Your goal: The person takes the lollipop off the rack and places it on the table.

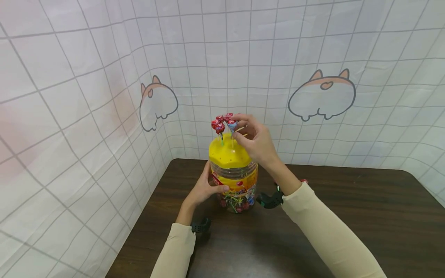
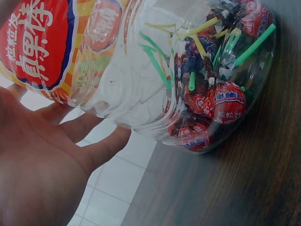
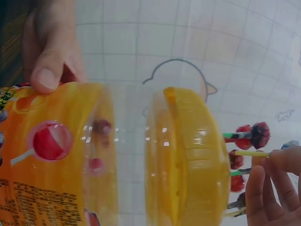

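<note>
A clear plastic candy jar with an orange and yellow label stands upright on the table. My left hand holds its left side, the thumb across the front and the fingers round behind. Wrapped lollipops with green and yellow sticks lie in the jar's bottom. Several red lollipops stand in the yellow lid, sticks down. Above the lid my right hand pinches a lollipop with a blue and red wrapper. Its yellow stick points at the lid in the right wrist view.
The dark wooden table extends to the right of the jar. A white grid-patterned cloth hangs behind and at the left. A black wrist device is strapped on the right wrist, and another on the left.
</note>
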`<state>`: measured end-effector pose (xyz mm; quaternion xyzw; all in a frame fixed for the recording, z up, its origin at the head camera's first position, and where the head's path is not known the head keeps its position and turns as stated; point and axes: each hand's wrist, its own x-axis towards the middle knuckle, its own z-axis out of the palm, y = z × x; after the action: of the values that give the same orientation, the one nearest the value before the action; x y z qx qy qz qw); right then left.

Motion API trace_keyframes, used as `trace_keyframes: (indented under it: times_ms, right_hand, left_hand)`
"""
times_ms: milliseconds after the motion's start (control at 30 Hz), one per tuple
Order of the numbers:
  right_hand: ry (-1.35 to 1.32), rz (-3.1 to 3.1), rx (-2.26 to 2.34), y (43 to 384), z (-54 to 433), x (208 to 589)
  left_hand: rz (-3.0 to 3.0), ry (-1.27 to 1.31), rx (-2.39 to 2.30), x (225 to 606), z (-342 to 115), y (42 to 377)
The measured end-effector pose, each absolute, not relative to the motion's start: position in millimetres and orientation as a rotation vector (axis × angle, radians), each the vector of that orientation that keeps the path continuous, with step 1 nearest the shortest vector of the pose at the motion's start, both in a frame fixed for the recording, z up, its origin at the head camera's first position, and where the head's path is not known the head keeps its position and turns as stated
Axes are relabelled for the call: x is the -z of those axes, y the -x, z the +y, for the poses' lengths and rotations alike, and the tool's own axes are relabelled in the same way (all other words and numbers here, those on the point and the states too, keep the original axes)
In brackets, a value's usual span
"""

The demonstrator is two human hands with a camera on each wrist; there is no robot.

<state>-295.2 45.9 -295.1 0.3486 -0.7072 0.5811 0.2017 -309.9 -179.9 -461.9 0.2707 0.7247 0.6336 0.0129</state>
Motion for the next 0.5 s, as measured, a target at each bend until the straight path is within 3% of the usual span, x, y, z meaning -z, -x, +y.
trace_keyframes:
  times_ms: [500]
  right_hand:
    - [-0.948,-1.958,-1.736,287.2,71.1,299.5]
  left_hand:
    - [2.255,-0.864,-1.980,462.0,-179.6,310.2]
